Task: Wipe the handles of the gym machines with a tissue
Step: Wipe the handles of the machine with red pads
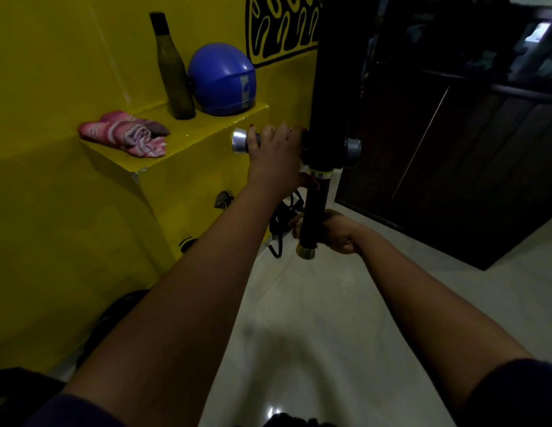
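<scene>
A black gym machine post [327, 87] carries a horizontal handle with a silver end cap [239, 140] and a lower vertical handle [311, 211] ending in a silver cap [306, 251]. My left hand [276, 155] grips the horizontal handle, fingers curled over its top. My right hand [336, 231] is wrapped round the vertical handle from the right. No tissue shows in either hand; the palms are hidden.
A yellow ledge [188, 140] to the left holds a folded pink striped cloth [126, 134], a dark bottle [173, 69] and a blue helmet [222, 78]. Black straps [280, 220] lie on the pale tiled floor [314, 318]. A dark cabinet [453, 149] stands on the right.
</scene>
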Demonstrator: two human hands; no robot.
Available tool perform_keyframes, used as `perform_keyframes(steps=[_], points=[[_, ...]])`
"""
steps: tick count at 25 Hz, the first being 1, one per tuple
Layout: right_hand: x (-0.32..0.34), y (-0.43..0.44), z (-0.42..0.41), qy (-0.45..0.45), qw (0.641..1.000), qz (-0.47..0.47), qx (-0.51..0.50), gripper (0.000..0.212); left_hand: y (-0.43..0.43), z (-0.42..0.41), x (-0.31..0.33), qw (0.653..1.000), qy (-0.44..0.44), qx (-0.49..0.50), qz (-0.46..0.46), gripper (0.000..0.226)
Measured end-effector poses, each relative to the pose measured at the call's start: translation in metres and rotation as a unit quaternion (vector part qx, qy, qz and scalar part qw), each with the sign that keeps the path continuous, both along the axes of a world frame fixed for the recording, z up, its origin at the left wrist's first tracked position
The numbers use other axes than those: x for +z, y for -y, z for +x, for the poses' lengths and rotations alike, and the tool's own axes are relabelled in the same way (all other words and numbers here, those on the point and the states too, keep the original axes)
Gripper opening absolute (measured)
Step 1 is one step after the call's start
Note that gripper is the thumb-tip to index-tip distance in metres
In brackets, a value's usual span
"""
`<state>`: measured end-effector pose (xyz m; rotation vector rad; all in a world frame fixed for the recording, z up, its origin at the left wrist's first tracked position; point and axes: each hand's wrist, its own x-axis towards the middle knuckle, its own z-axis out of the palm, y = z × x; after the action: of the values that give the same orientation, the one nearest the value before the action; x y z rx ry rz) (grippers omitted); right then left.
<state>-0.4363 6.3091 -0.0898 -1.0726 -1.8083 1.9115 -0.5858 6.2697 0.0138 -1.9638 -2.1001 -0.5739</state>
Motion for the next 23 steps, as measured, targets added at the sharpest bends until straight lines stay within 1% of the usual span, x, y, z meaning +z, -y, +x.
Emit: perform_keyframes(steps=[1, 2, 3, 4, 5, 6, 7, 8, 9, 10, 11, 12, 13, 14, 15, 17, 18, 19, 20, 21, 23], points=[[0.003, -0.011, -0.001, 0.025, 0.999, -0.017, 0.028, 0.02, 0.0, 0.0, 0.0, 1.0, 0.001, 0.0, 0.001, 0.087], [0.011, -0.02, -0.003, 0.041, 0.998, -0.044, 0.022, 0.018, -0.001, -0.001, 0.0, 1.0, 0.002, 0.0, 0.003, 0.086], [0.015, -0.031, -0.005, 0.039, 0.995, -0.086, -0.013, 0.018, -0.001, -0.001, 0.0, 1.0, 0.002, 0.0, 0.005, 0.085], [0.022, -0.034, -0.006, 0.009, 0.988, -0.143, -0.05, 0.019, -0.001, -0.001, 0.0, 1.0, 0.002, 0.001, 0.006, 0.084], [0.025, -0.036, -0.007, -0.048, 0.977, -0.197, -0.065, 0.018, -0.001, -0.001, 0.0, 1.0, 0.001, 0.002, 0.006, 0.083], [0.028, -0.038, -0.01, -0.116, 0.962, -0.242, -0.053, 0.014, -0.001, 0.0, -0.001, 1.0, 0.0, 0.002, 0.005, 0.083], [0.027, -0.035, -0.011, -0.177, 0.948, -0.265, -0.019, 0.005, -0.001, 0.0, -0.001, 1.0, -0.001, 0.002, 0.005, 0.084], [0.026, -0.027, -0.012, -0.205, 0.944, -0.259, 0.019, 0.005, -0.001, 0.0, -0.001, 1.0, -0.002, 0.002, 0.005, 0.083], [0.024, -0.022, -0.013, -0.184, 0.953, -0.241, 0.02, 0.011, -0.001, -0.001, 0.0, 1.0, -0.002, 0.002, 0.004, 0.082], [0.027, -0.018, -0.013, -0.133, 0.964, -0.23, 0.011, 0.019, -0.001, -0.001, 0.0, 1.0, -0.003, 0.003, 0.004, 0.081], [0.024, -0.027, -0.012, -0.045, 0.972, -0.227, -0.047, 0.027, -0.002, -0.002, 0.0, 1.0, -0.005, 0.003, 0.005, 0.08], [0.028, -0.03, -0.009, 0.028, 0.972, -0.207, -0.104, 0.03, -0.002, -0.002, -0.001, 1.0, -0.005, 0.002, 0.006, 0.08], [0.03, -0.037, -0.004, 0.061, 0.969, -0.191, -0.144, 0.029, -0.002, -0.002, -0.002, 1.0, -0.006, 0.001, 0.007, 0.081], [0.033, -0.042, -0.001, 0.064, 0.97, -0.18, -0.15, 0.03, -0.003, -0.001, -0.002, 1.0, -0.007, 0.0, 0.01, 0.08], [0.039, -0.045, -0.001, 0.031, 0.977, -0.17, -0.125, 0.031, -0.003, -0.001, -0.003, 1.0, -0.008, 0.0, 0.011, 0.08], [0.037, -0.047, -0.005, -0.081, 0.98, -0.157, -0.094, 0.04, -0.002, -0.001, -0.003, 1.0, -0.007, 0.003, 0.005, 0.081], [0.033, -0.039, -0.007, -0.137, 0.975, -0.15, -0.092, 0.043, -0.002, -0.001, -0.003, 1.0, -0.006, 0.004, 0.004, 0.082], [0.023, -0.027, -0.01, -0.178, 0.97, -0.125, -0.111, 0.041, -0.003, -0.001, -0.002, 1.0, -0.007, 0.005, 0.006, 0.083], [0.011, -0.013, -0.01, -0.193, 0.966, -0.083, -0.148, 0.036, -0.002, -0.001, -0.002, 1.0, -0.008, 0.006, 0.008, 0.083], [-0.001, 0.0, -0.012, -0.19, 0.963, -0.048, -0.185, 0.03, -0.002, -0.001, -0.002, 1.0, -0.008, 0.007, 0.007, 0.084], [-0.024, 0.022, -0.015, -0.151, 0.96, 0.006, -0.236, 0.03, -0.001, -0.001, -0.002, 1.0, -0.003, 0.004, 0.006, 0.085]])
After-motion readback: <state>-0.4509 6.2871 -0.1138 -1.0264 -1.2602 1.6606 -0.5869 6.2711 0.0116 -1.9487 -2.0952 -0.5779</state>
